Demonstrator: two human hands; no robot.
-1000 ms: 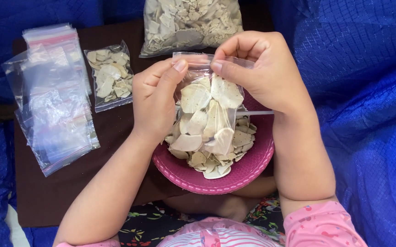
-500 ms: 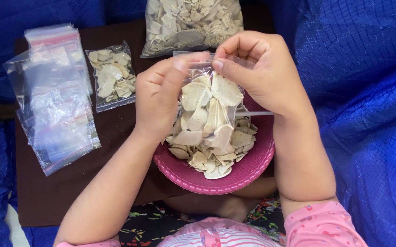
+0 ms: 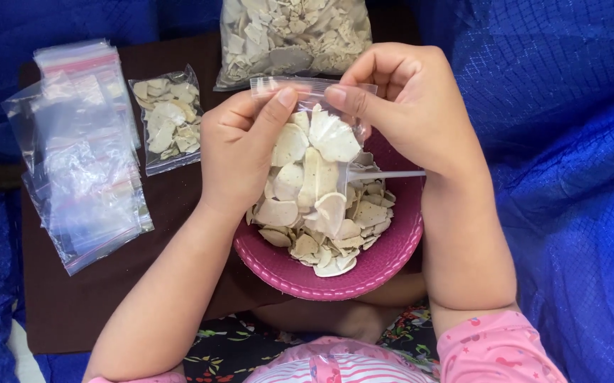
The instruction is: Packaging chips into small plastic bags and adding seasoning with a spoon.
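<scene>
**Small bag of chips, pinched at the top**

The small bag (image 3: 307, 163) is clear plastic and holds pale, flat chips. It hangs just above the pink bowl (image 3: 392, 259), between the two hands. The left hand (image 3: 239, 156) pinches the top strip of the bag with its thumb and fingers. The right hand (image 3: 410, 106) pinches the same strip from the other side. Both hands are clamped on the bag's top edge, close together.

The bag looks full, so the filling part seems done. I think the top is being pressed closed, but I cannot tell if it is closed all the way.

One filled bag (image 3: 167, 117) lies flat on the brown mat (image 3: 73, 305), already packed. A pile of empty bags (image 3: 83, 156) lies to the left of it, so many are left to fill. The bowl has lots of chips (image 3: 342, 237) in it. A big bag (image 3: 292, 35) of chips lies beyond the bowl too.

The chips are thin and cream-white, with tiny dark specks. Some are round and some are broken bits with curved edges. They look dry and hard. The little bags are shiny and crinkly, with a pink line near the top. The bowl is round, with fine ridges on its rim. A thin white handle (image 3: 392, 174) sticks out over the bowl. The cloth (image 3: 569, 177) around is blue.
</scene>
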